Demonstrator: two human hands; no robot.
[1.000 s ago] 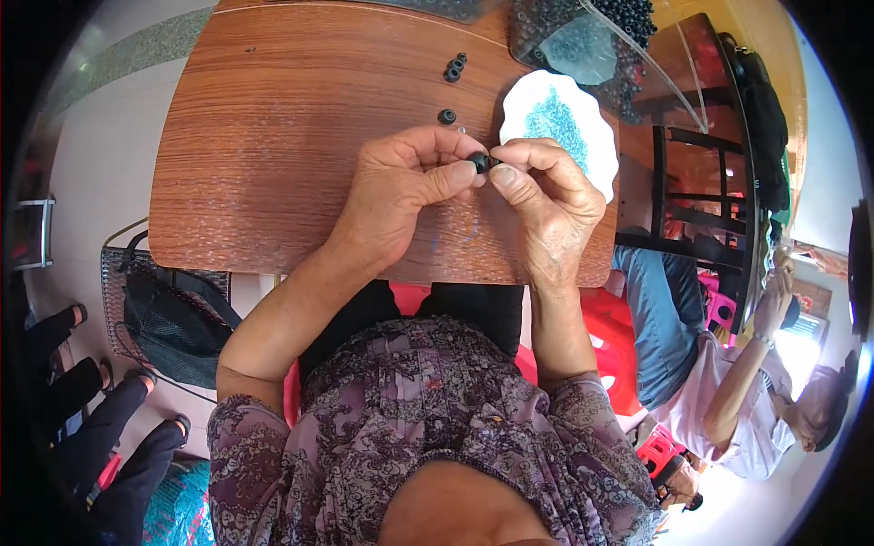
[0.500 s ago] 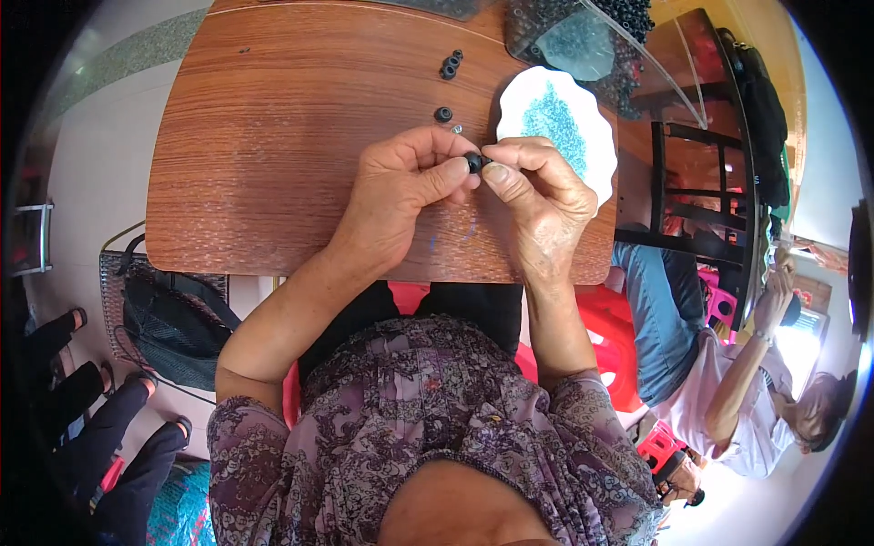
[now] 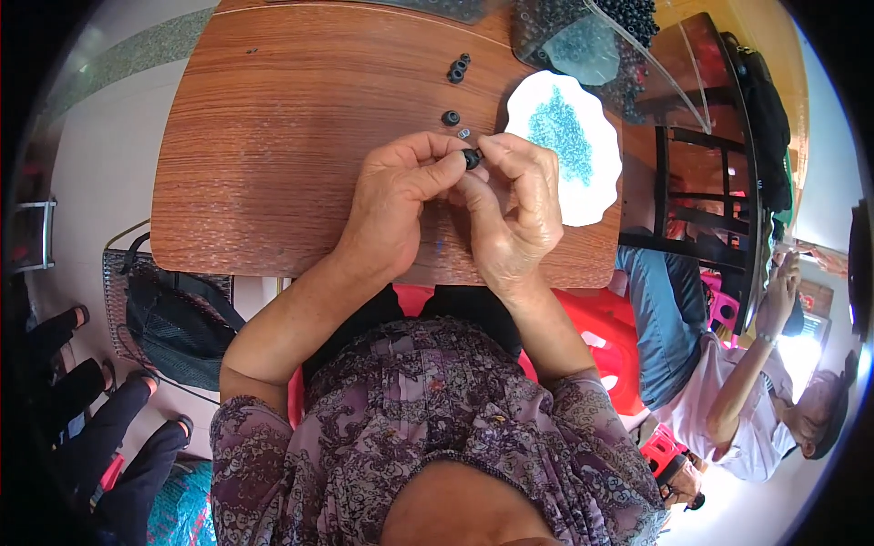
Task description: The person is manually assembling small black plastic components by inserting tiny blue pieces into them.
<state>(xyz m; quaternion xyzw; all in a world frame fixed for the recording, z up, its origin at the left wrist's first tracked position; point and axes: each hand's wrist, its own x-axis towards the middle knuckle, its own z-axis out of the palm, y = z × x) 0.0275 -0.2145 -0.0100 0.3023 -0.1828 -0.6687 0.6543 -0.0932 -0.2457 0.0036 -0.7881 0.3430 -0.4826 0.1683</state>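
My left hand [image 3: 396, 191] pinches a small round black part [image 3: 471, 159] with a hole in it, between thumb and forefinger. Close against it on the right is my right hand [image 3: 519, 205], fingers curled in. A tiny dark bit shows at its fingertips; what exactly they grip is hidden. Just beyond the hands, another black ring-like part [image 3: 451, 118] lies on the wooden table [image 3: 273, 155], beside a small clear piece [image 3: 464, 133]. Farther off, several such black parts [image 3: 457, 69] stand in a short row.
A white scalloped plate [image 3: 601, 187] right of my hands holds a heap of tiny blue pieces [image 3: 560, 132]. Behind it stands a clear bin [image 3: 596, 18] of black parts. A person [image 3: 728, 391] sits at the right; a black bag [image 3: 173, 318] is at the left.
My right hand has turned inward, its thumb dropping from the black part to below it. The left hand keeps its pinch; the whole view has shifted slightly.
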